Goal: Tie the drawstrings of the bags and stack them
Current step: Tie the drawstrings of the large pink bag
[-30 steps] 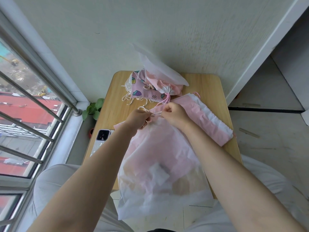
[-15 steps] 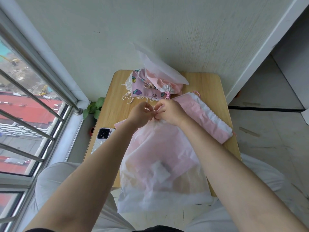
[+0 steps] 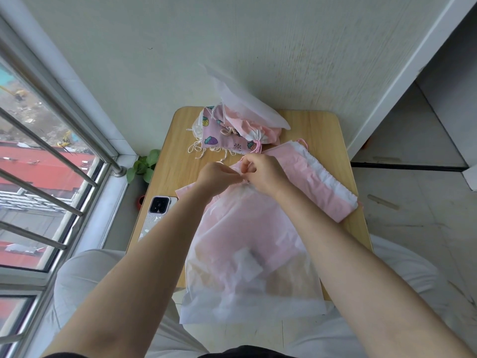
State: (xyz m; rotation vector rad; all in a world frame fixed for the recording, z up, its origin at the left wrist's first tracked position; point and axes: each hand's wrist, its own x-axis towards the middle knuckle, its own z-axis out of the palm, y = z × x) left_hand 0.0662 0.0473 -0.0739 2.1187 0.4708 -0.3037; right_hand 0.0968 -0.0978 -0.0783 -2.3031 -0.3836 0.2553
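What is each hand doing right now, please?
Left hand: fingers pinch the drawstring at the mouth of the translucent bag.
Right hand: fingers curled, pinching the same drawstring at the bag's mouth.

Two hands (image 3: 219,174), one phone (image 3: 157,210), one plant (image 3: 143,166).

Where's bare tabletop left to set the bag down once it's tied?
Bare patches on the table: far right corner between the bag stack and the folded pink bags; left strip between the stack and the phone. Crowded: the centre and near edge under the white bag, which both the left hand and right hand are working on.
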